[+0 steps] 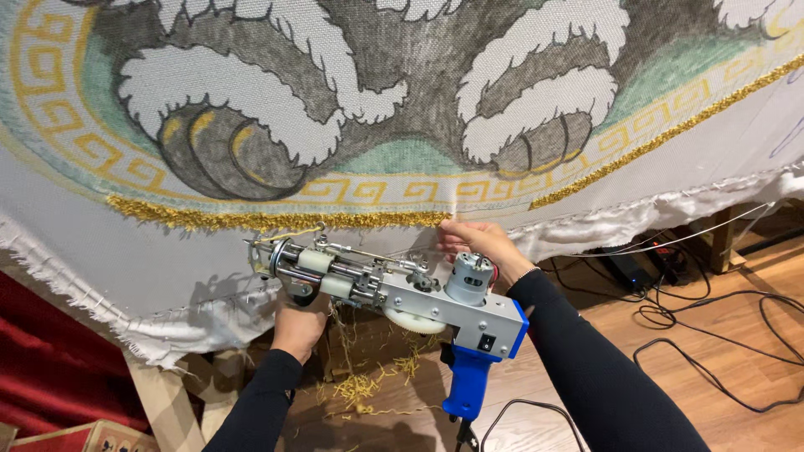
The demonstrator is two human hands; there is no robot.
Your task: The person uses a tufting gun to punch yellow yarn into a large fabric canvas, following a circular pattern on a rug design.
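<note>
- A red cloth hangs at the far left, below the stretched rug cloth and well left of the tufting gun.
- The left hand sits under the gun's front end, fingers closed around a grip there that is mostly hidden.
- The gun lies level just below the cloth's gold fringe row, its needle end pointing left and its blue handle hanging down free, with no hand on it.
- Gold yarn scraps lie on the floor below the gun.
- The right hand is just above the gun's motor, fingertips pinched together on the cloth where the gold row breaks off; whether a strand lies between them cannot be told.
- Judging by the cloth, one stretch of gold border left of the gun's motor and another rising to the right are tufted; the key pattern, the green band and the grey and white figure above the gun are only printed outlines, so most of the work looks left to do.
- Black cables trail over the wooden floor right of the gun.
</note>
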